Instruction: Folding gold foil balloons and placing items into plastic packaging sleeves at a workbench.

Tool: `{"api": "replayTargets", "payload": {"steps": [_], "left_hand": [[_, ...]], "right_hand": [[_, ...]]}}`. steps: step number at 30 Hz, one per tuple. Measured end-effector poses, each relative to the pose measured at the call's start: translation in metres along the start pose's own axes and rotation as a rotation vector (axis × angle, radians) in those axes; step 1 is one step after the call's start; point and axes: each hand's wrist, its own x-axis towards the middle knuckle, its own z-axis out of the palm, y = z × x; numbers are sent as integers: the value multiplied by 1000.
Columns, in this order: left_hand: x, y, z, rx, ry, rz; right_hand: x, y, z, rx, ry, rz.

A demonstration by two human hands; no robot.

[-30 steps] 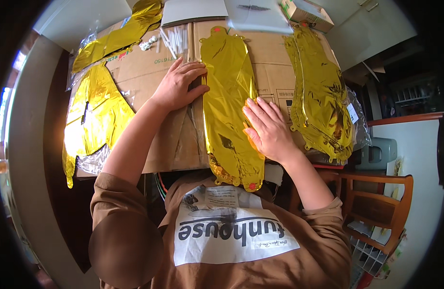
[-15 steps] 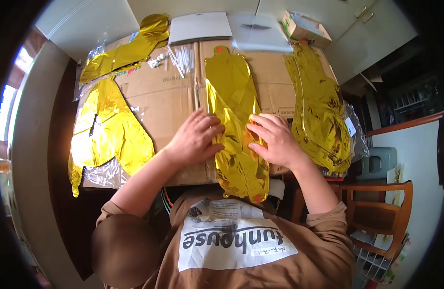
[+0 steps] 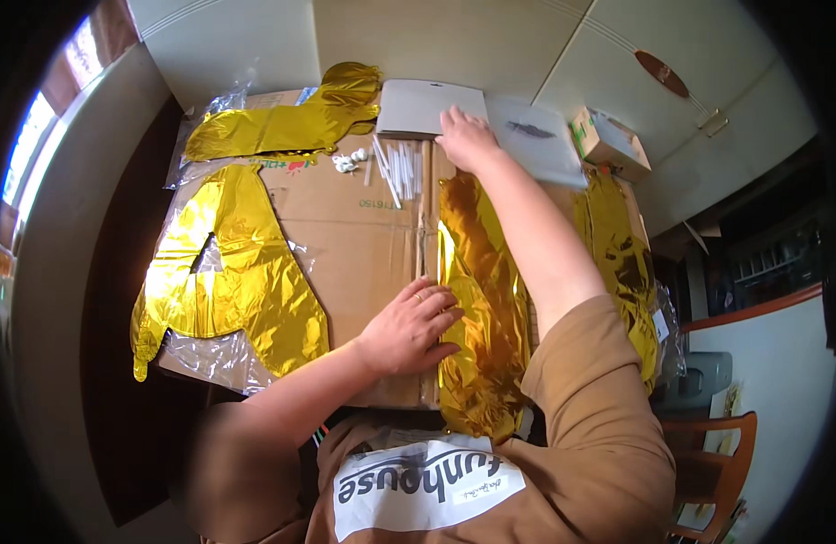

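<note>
A long gold foil balloon [image 3: 479, 299] lies flat down the middle of a brown cardboard sheet [image 3: 363, 245]. My left hand [image 3: 410, 328] rests palm down on the balloon's left edge, fingers spread. My right hand [image 3: 466, 138] is stretched far forward, fingers on the near edge of a grey flat packet [image 3: 422, 104] beside a bundle of white straws [image 3: 401, 168]. It grips nothing that I can see.
Other gold foil balloons lie at the left [image 3: 227, 290], at the top left [image 3: 282, 127] and at the right [image 3: 622, 263]. A second grey packet [image 3: 540, 140] and a small cardboard box [image 3: 608, 140] sit at the back. A wooden chair [image 3: 717, 462] stands lower right.
My right hand left the middle balloon and reached forward to the grey packet at the back. My left hand stayed pressing on the balloon. The view tilted forward.
</note>
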Motion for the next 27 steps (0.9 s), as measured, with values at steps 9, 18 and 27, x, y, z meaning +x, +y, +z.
{"api": "replayTargets", "payload": {"steps": [9,18,27], "left_hand": [[-3,-3,-3,-71,21,-14],[-2,-1,-13,-103,50,12],[-8,6,-40,-466,456,-425]], "right_hand": [[12,-1,17,-243,119,-396],[7,8,3,-130,259,-129],[-99,-7,-167,936,532,527]]}}
